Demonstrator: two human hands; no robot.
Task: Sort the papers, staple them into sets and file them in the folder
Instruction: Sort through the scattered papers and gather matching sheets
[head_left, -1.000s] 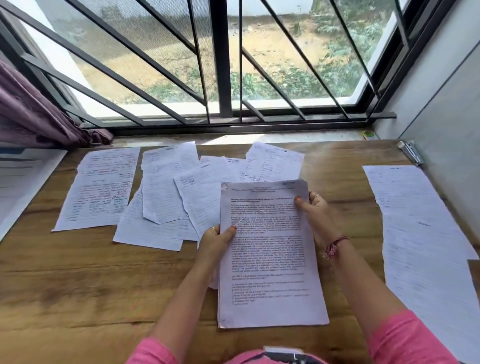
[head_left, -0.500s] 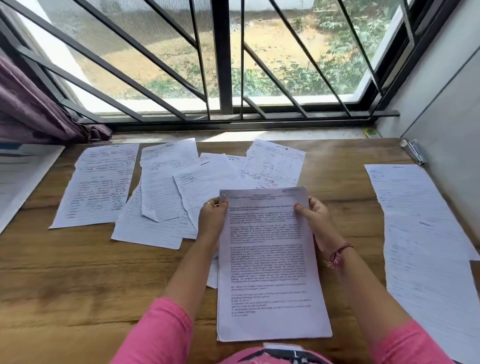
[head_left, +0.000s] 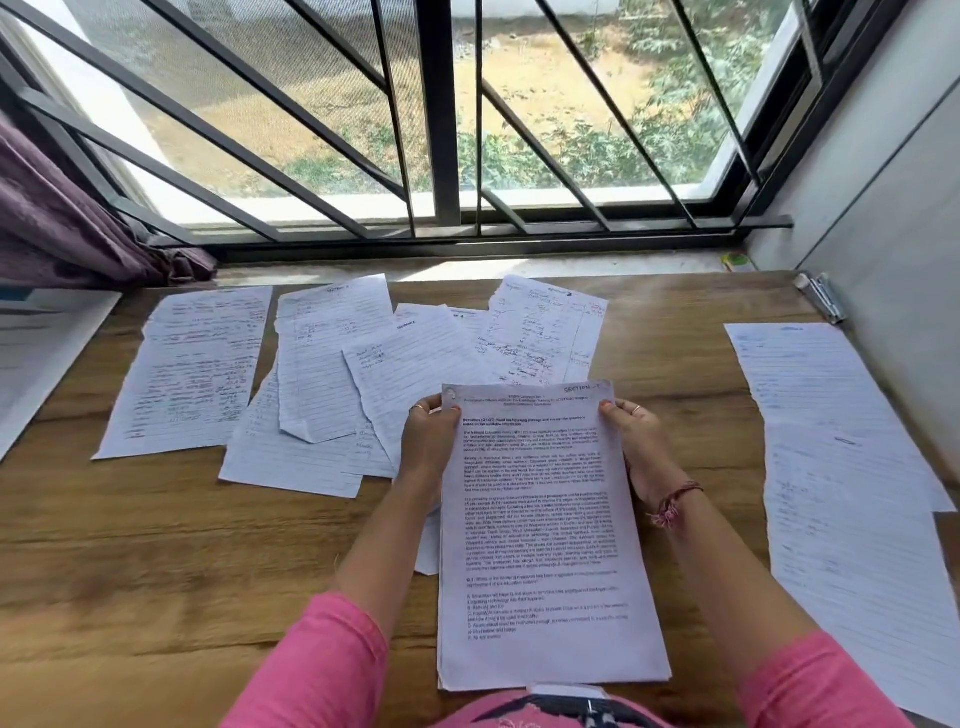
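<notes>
The person is holding a stack of printed sheets (head_left: 540, 519) with both hands, near the middle of the wooden bench (head_left: 130, 561). The left hand (head_left: 428, 441) is gripping the stack at its upper left edge, with the thumb lying on the front page and the fingers curled behind it. The right hand (head_left: 636, 441) is gripping the upper right edge in the same way, thumb on the front. The near edge of the stack is reaching to the near side of the bench, close to the person's body, and the top page is showing dense printed text.

Handwritten lined sheets (head_left: 322, 379) are lying spread and overlapping on the far left part of the bench, partly behind the held stack. Another single handwritten page (head_left: 192, 369) is lying just left of them. On the right side, two long lined sheets (head_left: 831, 441) are lying one after the other, well apart from the stack. A metal stapler (head_left: 823, 296) is resting in the far right corner, next to the wall. A purple curtain (head_left: 67, 223) is hanging at the far left, below the barred window (head_left: 441, 130). A red thread bracelet (head_left: 675, 501) is sitting on the right wrist.
</notes>
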